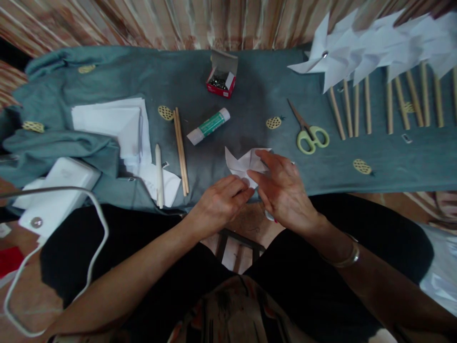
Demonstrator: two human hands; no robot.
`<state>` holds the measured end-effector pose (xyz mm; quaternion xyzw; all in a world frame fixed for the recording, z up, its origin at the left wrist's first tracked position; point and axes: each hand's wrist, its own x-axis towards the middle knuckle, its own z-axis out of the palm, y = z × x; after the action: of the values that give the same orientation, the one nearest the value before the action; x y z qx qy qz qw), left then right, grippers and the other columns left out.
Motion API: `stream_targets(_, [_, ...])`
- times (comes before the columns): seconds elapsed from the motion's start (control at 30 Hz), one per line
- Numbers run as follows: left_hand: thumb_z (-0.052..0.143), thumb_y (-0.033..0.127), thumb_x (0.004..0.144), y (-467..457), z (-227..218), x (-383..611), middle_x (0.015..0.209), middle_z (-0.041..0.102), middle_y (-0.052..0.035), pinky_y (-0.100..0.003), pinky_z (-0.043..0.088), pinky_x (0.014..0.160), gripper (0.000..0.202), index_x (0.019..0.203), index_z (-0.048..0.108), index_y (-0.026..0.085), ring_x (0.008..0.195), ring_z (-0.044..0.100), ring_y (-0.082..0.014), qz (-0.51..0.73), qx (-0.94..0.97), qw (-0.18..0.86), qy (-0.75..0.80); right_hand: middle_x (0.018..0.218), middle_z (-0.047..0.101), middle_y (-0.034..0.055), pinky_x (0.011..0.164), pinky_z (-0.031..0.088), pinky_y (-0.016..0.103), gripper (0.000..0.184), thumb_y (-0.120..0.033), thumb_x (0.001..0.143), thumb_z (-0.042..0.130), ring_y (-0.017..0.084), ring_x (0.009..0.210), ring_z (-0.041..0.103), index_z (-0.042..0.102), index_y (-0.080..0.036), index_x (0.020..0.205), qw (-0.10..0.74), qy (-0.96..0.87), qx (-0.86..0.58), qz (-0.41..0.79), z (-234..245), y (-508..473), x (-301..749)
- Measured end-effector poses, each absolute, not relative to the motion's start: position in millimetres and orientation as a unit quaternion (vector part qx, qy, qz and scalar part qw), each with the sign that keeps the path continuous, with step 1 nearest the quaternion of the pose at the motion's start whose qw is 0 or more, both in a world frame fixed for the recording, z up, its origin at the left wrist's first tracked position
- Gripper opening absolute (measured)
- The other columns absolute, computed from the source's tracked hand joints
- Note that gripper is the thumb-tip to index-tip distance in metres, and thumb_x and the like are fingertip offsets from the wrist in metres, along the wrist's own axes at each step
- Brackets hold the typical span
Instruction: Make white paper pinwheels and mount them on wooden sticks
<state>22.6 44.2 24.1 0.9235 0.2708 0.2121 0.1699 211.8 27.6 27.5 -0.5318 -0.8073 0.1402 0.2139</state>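
Note:
A folded white paper shape [240, 164] lies on the grey-blue cloth [257, 85] near its front edge. My left hand [219, 202] pinches the paper's near corner with its fingers closed. Over the paper's right side, my right hand [283, 190] has its fingers stretched out and pressing down. A bracelet sits on my right wrist.
On the cloth lie green scissors [310, 135], a glue stick [209, 126], a red box of pins [222, 76], two wooden sticks [180, 150], a white pencil [159, 175] and a paper stack [114, 126]. Finished paper pinwheels [371, 52] on sticks fill the right. A white device [57, 193] with cable sits left.

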Motion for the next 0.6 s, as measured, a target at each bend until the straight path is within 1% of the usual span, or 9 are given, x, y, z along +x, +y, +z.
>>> stream_targets(0.1, [0.047,0.015,0.093,44,24,23,0.088,0.063,-0.0074,-0.033,0.052,0.073,0.017,0.102,0.062,0.012,0.086,0.059,-0.0187,0.212,0.926,0.149,0.275,0.145,0.044,0.0099,0.101,0.04,0.055,0.031,-0.02,0.094,0.041,0.031,0.133,0.04,0.056,-0.025,0.121,0.226,-0.819,-0.515,0.112,17,23,208])
stream_targets(0.17, [0.048,0.016,0.093,44,24,23,0.085,0.063,-0.0066,-0.033,0.048,0.069,0.016,0.099,0.063,0.013,0.082,0.057,-0.0185,0.211,0.929,0.124,0.278,0.145,0.045,0.0117,0.1,0.041,0.054,0.033,-0.02,0.095,0.039,0.03,0.133,0.039,0.052,-0.024,0.126,0.239,-0.823,-0.506,0.094,11,21,206])
stream_targets(0.27, [0.049,0.018,0.093,45,25,23,0.087,0.062,-0.0069,-0.032,0.044,0.067,0.015,0.097,0.063,0.013,0.082,0.056,-0.019,0.215,0.931,0.097,0.278,0.145,0.045,0.0131,0.1,0.041,0.054,0.035,-0.018,0.094,0.039,0.029,0.134,0.039,0.052,-0.022,0.126,0.254,-0.826,-0.495,0.09,9,22,207])
stream_targets(0.37, [0.049,0.018,0.093,45,24,22,0.094,0.062,-0.0084,-0.033,0.043,0.07,0.015,0.099,0.062,0.013,0.088,0.055,-0.0199,0.207,0.933,0.099,0.277,0.149,0.039,0.0092,0.104,0.039,0.056,0.038,-0.014,0.089,0.042,0.03,0.137,0.037,0.057,-0.025,0.122,0.261,-0.823,-0.489,0.129,15,26,215])
stream_targets(0.47, [0.049,0.018,0.093,44,21,21,0.098,0.062,-0.0093,-0.033,0.044,0.073,0.017,0.104,0.061,0.013,0.092,0.055,-0.0205,0.195,0.934,0.105,0.279,0.151,0.035,0.0039,0.106,0.04,0.055,0.043,-0.011,0.087,0.042,0.027,0.137,0.037,0.058,-0.03,0.122,0.282,-0.797,-0.504,0.178,23,30,223])
stream_targets(0.53, [0.049,0.018,0.093,44,20,20,0.098,0.061,-0.0095,-0.034,0.044,0.073,0.018,0.106,0.061,0.013,0.092,0.055,-0.0209,0.192,0.936,0.105,0.276,0.151,0.034,0.0028,0.106,0.041,0.054,0.046,-0.009,0.087,0.042,0.026,0.137,0.038,0.057,-0.032,0.124,0.292,-0.786,-0.512,0.185,26,30,226])
stream_targets(0.6, [0.049,0.019,0.093,44,19,20,0.098,0.061,-0.0092,-0.034,0.044,0.073,0.018,0.106,0.061,0.014,0.092,0.055,-0.021,0.195,0.936,0.103,0.273,0.151,0.035,0.0031,0.105,0.041,0.056,0.047,-0.009,0.086,0.043,0.029,0.137,0.038,0.057,-0.032,0.125,0.286,-0.792,-0.511,0.172,27,29,227])
